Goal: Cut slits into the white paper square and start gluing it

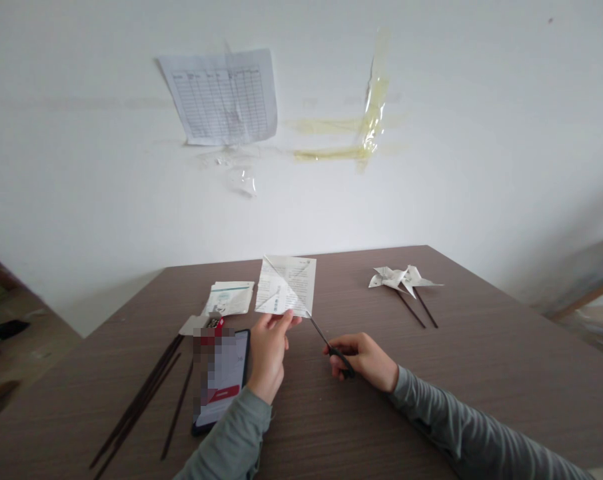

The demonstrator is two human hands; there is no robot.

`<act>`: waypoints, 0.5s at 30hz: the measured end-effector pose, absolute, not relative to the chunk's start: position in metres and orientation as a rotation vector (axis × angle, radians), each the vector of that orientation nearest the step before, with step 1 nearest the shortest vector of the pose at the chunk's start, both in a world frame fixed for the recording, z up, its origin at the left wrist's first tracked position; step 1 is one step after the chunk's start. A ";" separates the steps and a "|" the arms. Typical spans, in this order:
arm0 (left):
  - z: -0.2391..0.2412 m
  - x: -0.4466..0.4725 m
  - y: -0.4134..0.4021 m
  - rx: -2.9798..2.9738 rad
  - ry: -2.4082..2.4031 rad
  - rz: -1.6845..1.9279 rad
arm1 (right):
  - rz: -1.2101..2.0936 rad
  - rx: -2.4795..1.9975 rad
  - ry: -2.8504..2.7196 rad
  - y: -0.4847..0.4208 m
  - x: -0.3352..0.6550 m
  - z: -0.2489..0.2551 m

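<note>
Square paper, printed with text and marked by diagonal lines, is held over the far half of the bench, its face toward the camera. Fingers of the left hand pinch it at the lower edge, thumb in front. Fingers of the right hand are wrapped around the black handle of the scissors, whose blades point up and left to the lower right corner of the sheet; whether they have cut into it I cannot tell. Left of the sheet lies a small stack of printed paper squares, with an opened red-and-white box just in front of it. Nearer, beside the left forearm, a phone lies face up, its screen lit and partly pixelated. Several thin dark sticks lie to the left of the phone. On the right side of the bench, well apart from the hands, two paper pinwheels on dark sticks lie side by side. On the wall hang a printed table sheet and strips of yellowed tape.
</note>
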State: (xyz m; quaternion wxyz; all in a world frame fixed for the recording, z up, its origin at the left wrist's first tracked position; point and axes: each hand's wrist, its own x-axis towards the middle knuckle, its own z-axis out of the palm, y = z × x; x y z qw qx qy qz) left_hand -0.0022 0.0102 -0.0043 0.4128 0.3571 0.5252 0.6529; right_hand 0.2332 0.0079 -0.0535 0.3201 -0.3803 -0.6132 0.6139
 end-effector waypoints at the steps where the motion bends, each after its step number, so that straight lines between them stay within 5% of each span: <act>1: -0.004 -0.002 0.010 0.899 1.319 1.641 | 1.609 -1.003 -1.610 0.008 0.233 -0.053; 15: 0.000 -0.004 0.011 0.841 1.288 1.660 | 1.584 -0.995 -1.640 0.007 0.232 -0.050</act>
